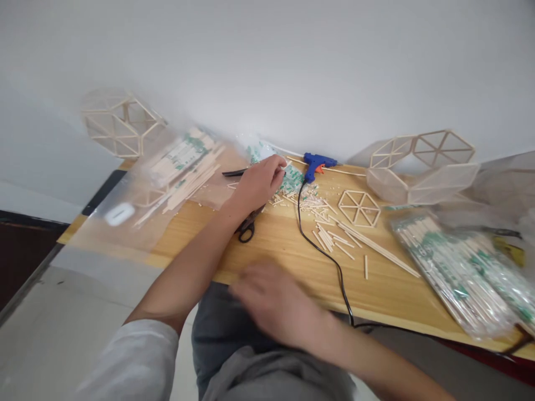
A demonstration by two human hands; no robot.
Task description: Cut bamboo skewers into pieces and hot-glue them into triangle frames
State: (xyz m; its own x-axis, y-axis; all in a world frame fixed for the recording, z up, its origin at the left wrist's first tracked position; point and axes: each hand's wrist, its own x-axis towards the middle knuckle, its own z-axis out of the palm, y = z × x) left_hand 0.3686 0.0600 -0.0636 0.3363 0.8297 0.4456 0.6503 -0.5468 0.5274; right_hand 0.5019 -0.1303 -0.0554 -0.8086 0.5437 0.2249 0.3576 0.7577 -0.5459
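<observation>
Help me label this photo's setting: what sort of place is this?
Likely an indoor craft workspace, judging by the blue glue gun, the scattered short wooden sticks and the flat hexagonal frame made of sticks.

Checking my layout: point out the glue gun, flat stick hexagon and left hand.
Glue gun (314,161): head view, blue body.
Flat stick hexagon (359,207): head view, central joint.
Left hand (258,179): head view, back of hand.
</observation>
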